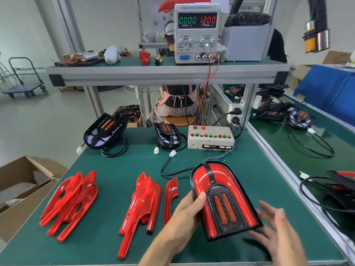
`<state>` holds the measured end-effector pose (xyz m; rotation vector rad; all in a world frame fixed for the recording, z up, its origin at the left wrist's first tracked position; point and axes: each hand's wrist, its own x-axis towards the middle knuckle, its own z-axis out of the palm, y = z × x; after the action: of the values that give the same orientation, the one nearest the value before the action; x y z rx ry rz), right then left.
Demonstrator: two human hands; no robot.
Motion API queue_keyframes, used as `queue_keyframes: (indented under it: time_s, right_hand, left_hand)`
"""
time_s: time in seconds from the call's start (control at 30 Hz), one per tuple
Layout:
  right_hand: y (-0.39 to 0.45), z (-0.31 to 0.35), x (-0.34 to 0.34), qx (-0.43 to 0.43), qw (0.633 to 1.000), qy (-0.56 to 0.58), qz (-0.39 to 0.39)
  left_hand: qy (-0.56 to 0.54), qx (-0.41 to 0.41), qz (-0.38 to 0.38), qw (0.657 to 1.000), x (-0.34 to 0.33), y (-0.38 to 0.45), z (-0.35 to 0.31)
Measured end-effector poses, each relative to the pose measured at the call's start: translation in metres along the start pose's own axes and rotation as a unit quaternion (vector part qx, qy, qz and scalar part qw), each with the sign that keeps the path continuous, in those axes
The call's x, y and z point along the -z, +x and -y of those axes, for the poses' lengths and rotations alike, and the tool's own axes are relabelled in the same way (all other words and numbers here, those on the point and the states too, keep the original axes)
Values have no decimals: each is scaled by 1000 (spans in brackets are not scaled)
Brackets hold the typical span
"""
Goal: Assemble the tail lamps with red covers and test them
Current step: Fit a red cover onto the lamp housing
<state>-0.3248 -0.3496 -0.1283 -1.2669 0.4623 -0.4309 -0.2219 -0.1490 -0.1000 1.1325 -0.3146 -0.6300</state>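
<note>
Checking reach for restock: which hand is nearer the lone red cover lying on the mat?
Left. The left hand grips the assembled lamp just right of the lone red cover; the right hand is beyond the lamp.

Factory assembly station, electrical workshop. Green-matted desk [115, 166] on aluminium frame with upper shelf [163, 71]. Bench power supply [196, 33] on shelf, display at 0.000 and 12.00. Test box [210, 138] with rows of coloured buttons. Stacks of red covers [71, 202], unfinished black lamps [103, 131], cardboard box [23, 189], trolley [25, 79], second worker seated beyond.
</note>
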Motion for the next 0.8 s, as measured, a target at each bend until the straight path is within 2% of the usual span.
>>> queue_keyframes:
  time_s: [0.13, 0.23, 0.3, 0.37, 0.47, 0.57, 0.63, 0.7, 0.73, 0.8]
  right_hand:
    - [1, 22, 12, -10, 981, -174, 79]
    - [3, 22, 7, 6, 977, -207, 56]
    - [3, 21, 8, -2, 977, -211, 37]
    - [5, 18, 11, -2, 979, -203, 3]
    - [6, 15, 11, -11, 980, -198, -10]
    - [8, 17, 8, -25, 983, -181, -22]
    - [10, 18, 6, -33, 981, -188, -24]
    - [13, 20, 4, -37, 977, -209, -25]
    - [15, 21, 3, -41, 975, -215, -26]
    - [18, 24, 0, -55, 975, -213, -27]
  left_hand:
    - [122, 24, 26, 992, -10, 6, 5]
    - [211, 32, 17, 977, -26, 11, 5]
    - [302, 27, -10, 953, -28, 14, 9]
    - [394, 7, -85, 915, -23, 19, 11]
    - [440, -74, -208, 870, -7, 28, 1]
    - [503, -140, -323, 790, 21, 47, -31]
    - [568, -116, -366, 728, 43, 68, -52]
    - [642, -44, -365, 672, 61, 91, -68]
    - [671, 1, -351, 653, 68, 102, -74]
    - [701, 79, -311, 637, 80, 118, -79]
